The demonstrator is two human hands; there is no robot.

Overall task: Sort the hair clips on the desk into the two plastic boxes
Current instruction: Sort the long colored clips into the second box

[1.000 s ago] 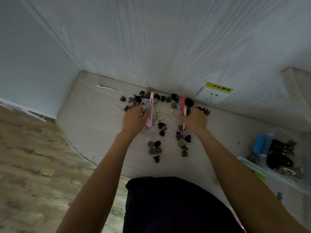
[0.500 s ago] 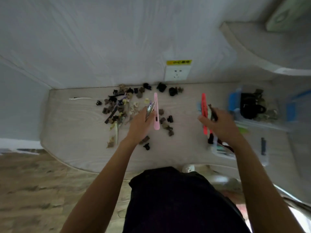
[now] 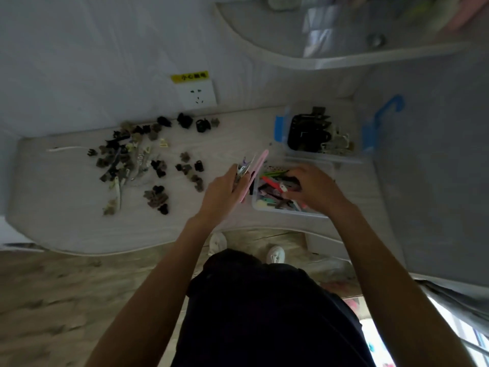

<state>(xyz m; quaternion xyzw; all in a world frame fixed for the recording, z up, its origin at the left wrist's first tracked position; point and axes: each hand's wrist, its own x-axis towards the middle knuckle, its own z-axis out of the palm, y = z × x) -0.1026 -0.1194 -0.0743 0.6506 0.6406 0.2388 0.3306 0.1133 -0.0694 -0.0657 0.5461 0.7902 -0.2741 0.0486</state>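
The left hand (image 3: 222, 193) grips a long pink clip (image 3: 256, 172) and some metal clips (image 3: 242, 169) just beside the near box (image 3: 267, 206). The right hand (image 3: 315, 185) reaches into that box, fingers curled among coloured clips (image 3: 272, 190); its grasp is unclear. Loose clips (image 3: 137, 160) lie on the desk (image 3: 66, 221).

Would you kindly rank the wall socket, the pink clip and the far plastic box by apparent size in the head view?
1. far plastic box
2. wall socket
3. pink clip, though it is held nearer the camera
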